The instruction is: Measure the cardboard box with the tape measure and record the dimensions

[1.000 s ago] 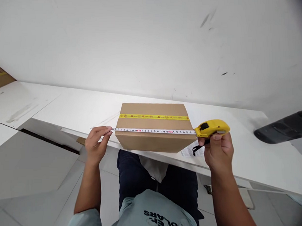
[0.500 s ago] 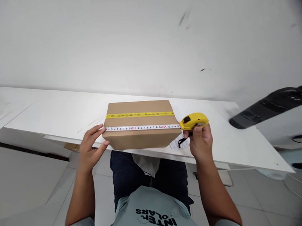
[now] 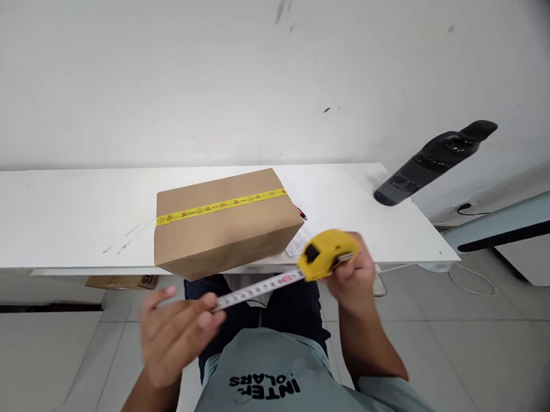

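pinching blade (image 3: 260,289), left fingers (image 3: 205,320) face right fingers (image 3: 344,271) clasping tape measure (image 3: 328,249) near taped carton (image 3: 225,226).

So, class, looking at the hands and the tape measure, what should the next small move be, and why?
Probably ease the blade into the yellow case, with the left hand guiding its free end. The blade stretches between both hands, off the top of the box and nearer the person, while the right hand holds the case; guiding would likely prevent whipping.
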